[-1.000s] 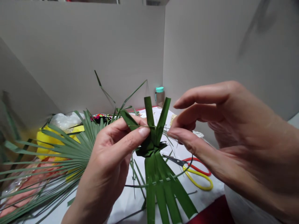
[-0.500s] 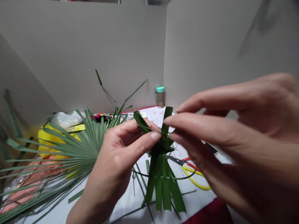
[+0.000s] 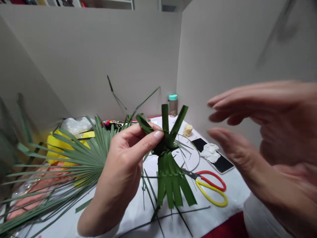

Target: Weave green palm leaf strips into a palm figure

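1. 2 hands are in view. The left hand (image 3: pixel 122 158) makes a firm grip, thumb and fingers pinched on a woven palm-leaf piece (image 3: pixel 168 175), which is held up above the table (image 3: pixel 218 218).
2. The right hand (image 3: pixel 267 132), blurred, is open and released, well apart from the weave.
3. The step in hand looks like plaiting: 3 glossy dark-green strips (image 3: pixel 165 119) stand up from a tight, dark knot (image 3: pixel 162 148), while flat, ribbed strips hang below, crossed by a thin green strand (image 3: pixel 151 177).
4. The next move seems to call for the right fingers to return to those upright strips and fold 1 across the knot.
5. Around it lie a pale, pleated fan palm leaf (image 3: pixel 84 158), scissors (image 3: pixel 208 186) with red and yellow handles, and a black phone (image 3: pixel 220 164) under white flakes (image 3: pixel 210 152).
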A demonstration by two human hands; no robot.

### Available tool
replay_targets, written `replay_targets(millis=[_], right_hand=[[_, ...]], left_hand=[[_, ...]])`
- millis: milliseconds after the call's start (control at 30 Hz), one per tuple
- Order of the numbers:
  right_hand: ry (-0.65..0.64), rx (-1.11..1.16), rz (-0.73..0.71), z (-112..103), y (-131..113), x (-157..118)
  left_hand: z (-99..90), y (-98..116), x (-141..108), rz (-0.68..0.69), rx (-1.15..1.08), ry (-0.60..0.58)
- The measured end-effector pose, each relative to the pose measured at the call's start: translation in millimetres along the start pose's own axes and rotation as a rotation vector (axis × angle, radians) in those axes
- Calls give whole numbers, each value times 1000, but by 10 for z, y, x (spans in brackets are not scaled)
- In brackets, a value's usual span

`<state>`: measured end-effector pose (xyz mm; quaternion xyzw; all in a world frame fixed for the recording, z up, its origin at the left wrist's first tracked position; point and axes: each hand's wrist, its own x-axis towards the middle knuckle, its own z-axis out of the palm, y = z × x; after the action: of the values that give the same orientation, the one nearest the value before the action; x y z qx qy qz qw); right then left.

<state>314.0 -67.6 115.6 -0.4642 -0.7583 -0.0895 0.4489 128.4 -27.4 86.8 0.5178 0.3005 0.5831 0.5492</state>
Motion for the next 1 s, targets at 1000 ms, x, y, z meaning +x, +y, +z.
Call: replay_targets(millis=[1000], right_hand=[[-37, 186, -32, 261, -5, -61]], left_hand=[[-46, 59, -1, 29, -107, 80]])
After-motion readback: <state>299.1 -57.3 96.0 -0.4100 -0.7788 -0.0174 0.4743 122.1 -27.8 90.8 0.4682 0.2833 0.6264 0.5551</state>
